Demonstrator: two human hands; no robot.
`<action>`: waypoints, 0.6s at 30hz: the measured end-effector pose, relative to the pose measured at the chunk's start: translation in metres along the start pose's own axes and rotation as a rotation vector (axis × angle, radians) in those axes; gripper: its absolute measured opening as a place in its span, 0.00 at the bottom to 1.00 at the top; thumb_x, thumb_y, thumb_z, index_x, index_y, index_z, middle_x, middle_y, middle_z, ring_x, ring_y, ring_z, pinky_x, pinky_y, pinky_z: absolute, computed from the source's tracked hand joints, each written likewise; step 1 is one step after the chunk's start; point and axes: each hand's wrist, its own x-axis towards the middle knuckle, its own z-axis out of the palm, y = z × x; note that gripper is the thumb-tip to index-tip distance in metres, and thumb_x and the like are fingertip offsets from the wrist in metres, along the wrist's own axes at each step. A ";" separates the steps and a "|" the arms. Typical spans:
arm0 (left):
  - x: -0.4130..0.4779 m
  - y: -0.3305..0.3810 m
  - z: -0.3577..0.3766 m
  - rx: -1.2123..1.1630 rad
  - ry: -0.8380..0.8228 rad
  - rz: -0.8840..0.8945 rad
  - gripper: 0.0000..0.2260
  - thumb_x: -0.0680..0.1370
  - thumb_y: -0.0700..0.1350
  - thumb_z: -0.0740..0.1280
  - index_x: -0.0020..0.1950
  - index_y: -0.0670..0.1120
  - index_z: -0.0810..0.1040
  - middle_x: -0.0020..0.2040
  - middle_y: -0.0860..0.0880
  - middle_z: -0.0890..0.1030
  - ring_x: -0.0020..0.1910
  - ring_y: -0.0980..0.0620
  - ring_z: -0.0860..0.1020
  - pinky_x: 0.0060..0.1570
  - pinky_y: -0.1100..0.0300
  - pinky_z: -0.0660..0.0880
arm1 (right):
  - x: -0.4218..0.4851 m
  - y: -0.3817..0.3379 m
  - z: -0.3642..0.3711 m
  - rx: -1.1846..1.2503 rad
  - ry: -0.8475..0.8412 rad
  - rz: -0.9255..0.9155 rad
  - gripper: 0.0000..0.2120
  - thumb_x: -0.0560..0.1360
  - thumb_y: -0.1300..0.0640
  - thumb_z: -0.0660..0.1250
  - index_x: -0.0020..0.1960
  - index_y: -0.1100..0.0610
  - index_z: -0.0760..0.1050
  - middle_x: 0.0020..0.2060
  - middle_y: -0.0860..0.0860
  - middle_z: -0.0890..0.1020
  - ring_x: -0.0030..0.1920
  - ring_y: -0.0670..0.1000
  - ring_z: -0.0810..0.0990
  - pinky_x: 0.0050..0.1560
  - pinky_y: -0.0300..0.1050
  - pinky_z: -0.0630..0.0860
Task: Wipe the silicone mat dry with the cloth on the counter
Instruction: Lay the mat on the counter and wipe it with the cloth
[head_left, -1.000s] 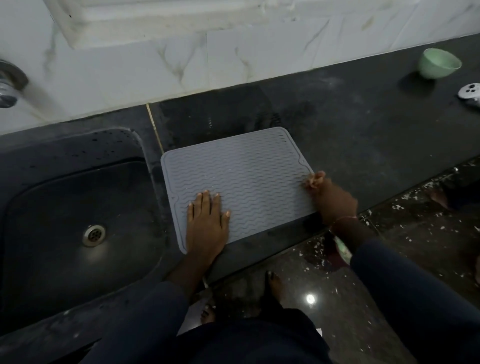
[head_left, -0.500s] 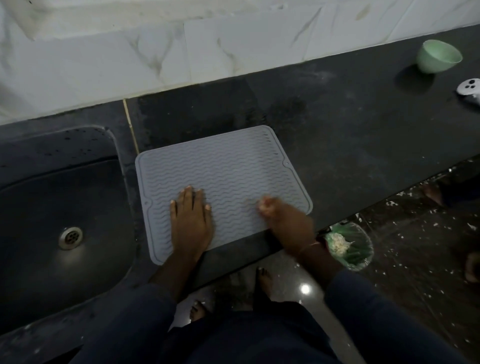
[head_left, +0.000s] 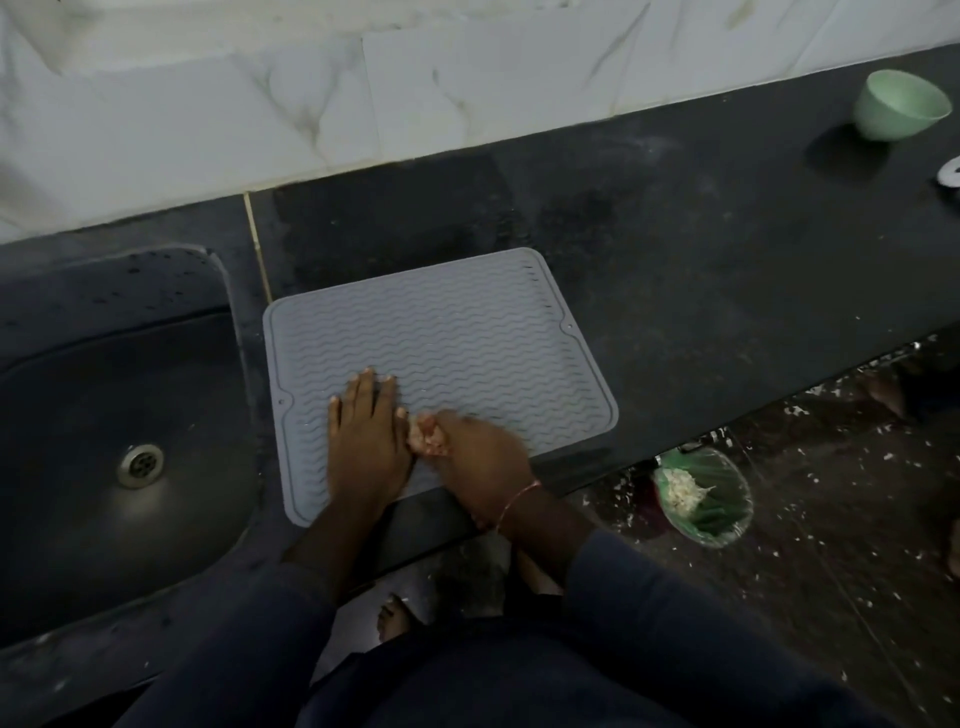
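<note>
1. Plainly, the silicone mat (head_left: 467, 332) lies flat on the dark counter (head_left: 701, 270), just at 3 o'clock of the sink (head_left: 104, 415). Its near edge is close to the counter's front lip, within easy reach of both your arms.
2. Your left hand (head_left: 363, 441) lies palm down on the mat's 7 o'clock part, fingers straight and close together. It holds nothing. I judge it is there to pin the mat against sliding under the wiping stroke.
3. Your right hand (head_left: 480, 457) sits just at 3 o'clock of the left, almost touching its thumb side, and is slightly blurred. Its fingers are curled tight around a small pale wad, which I take for the cloth (head_left: 427, 441). Only a bit shows at the fist's 9 o'clock side, down on the mat.
4. Bunched that small, the cloth should press well into the wavy ridges, but each pass will likely cover only a narrow strip.
5. Whether the mat is wet, I cannot tell in this dim light.
6. The green bowl (head_left: 901, 111) stands at 2 o'clock, well apart from the mat, and a lined bin (head_left: 701, 499) stands on the floor at 4 o'clock. Neither is in your way.
</note>
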 end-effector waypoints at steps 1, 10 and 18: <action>0.000 0.001 0.000 0.002 0.004 -0.009 0.22 0.80 0.49 0.52 0.71 0.41 0.70 0.72 0.38 0.69 0.71 0.39 0.66 0.71 0.40 0.58 | -0.001 0.013 -0.008 0.015 0.009 0.026 0.19 0.78 0.39 0.59 0.63 0.47 0.73 0.52 0.53 0.83 0.52 0.58 0.81 0.51 0.52 0.77; 0.000 0.005 -0.004 0.005 -0.026 -0.041 0.23 0.81 0.49 0.51 0.72 0.41 0.70 0.73 0.39 0.68 0.73 0.41 0.65 0.73 0.41 0.56 | 0.008 0.111 -0.084 0.013 0.134 0.426 0.24 0.76 0.33 0.59 0.60 0.50 0.73 0.54 0.58 0.82 0.55 0.63 0.80 0.55 0.53 0.75; 0.000 0.007 -0.009 -0.041 -0.034 -0.083 0.24 0.81 0.49 0.49 0.72 0.39 0.69 0.73 0.40 0.68 0.73 0.42 0.65 0.73 0.44 0.55 | 0.051 -0.003 -0.011 0.023 -0.034 -0.028 0.21 0.77 0.38 0.61 0.61 0.51 0.69 0.50 0.56 0.83 0.51 0.61 0.81 0.48 0.52 0.75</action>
